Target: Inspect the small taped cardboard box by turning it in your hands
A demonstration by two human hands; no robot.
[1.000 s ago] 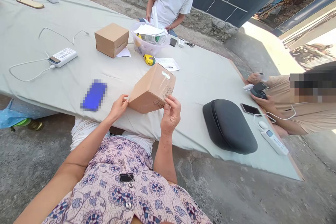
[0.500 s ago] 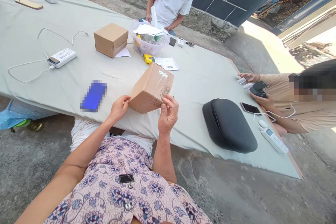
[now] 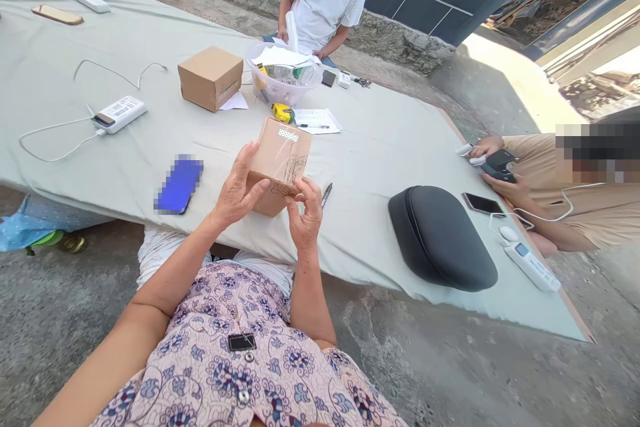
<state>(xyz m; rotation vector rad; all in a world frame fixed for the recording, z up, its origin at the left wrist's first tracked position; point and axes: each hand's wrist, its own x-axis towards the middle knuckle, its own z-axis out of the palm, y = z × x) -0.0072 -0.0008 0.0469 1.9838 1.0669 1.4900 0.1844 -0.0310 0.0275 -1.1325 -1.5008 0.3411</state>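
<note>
I hold a small brown cardboard box with a white label on top, lifted and turned over the near edge of the cloth-covered table. My left hand cups its left side and underside. My right hand grips its lower right corner with the fingertips. A dark pen lies on the cloth just right of my right hand. A blue phone lies to the left of my left hand.
A second cardboard box, a clear tub of items, a yellow tape measure and papers sit farther back. A white power bank with cable lies left. A black case lies right. One person sits across, another at the right.
The box has been turned and raised upright, moving slightly left. My left hand moved from its corner to cup its side. The pen now lies uncovered on the cloth.
</note>
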